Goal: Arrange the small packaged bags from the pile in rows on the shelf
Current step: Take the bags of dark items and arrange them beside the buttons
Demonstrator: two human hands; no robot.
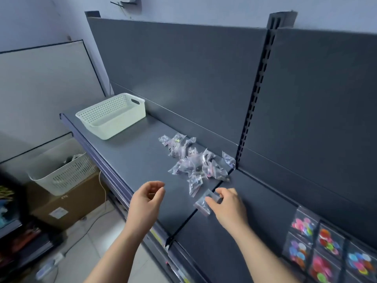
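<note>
Both bare forearms reached in from the bottom of the view. Beyond them ran the long dark grey metal shelf, split by a seam into two boards, its dark back panel rising behind. On its far left end sat the white perforated plastic basket, well apart from everything else. At the right edge lay the flat dark packets of coloured discs, set side by side in rows. Near the back panel, just left of the seam, lay the loose pile of small clear plastic bags, overlapping and in no order.

The left hand hovered above the shelf's front, fingers loosely curled and holding nothing. The right hand was down at the seam, thumb and fingers curled round one small clear bag just beside the pile's near end. Blur made the hold hard to read, but it looked like a pinch.

Judged from this, the work was at its start: no row of small bags was laid, and the first pick was in hand. The next move would call for lifting that bag clear and laying it flat on bare shelf, squared to the front edge, with room left beside it.
</note>
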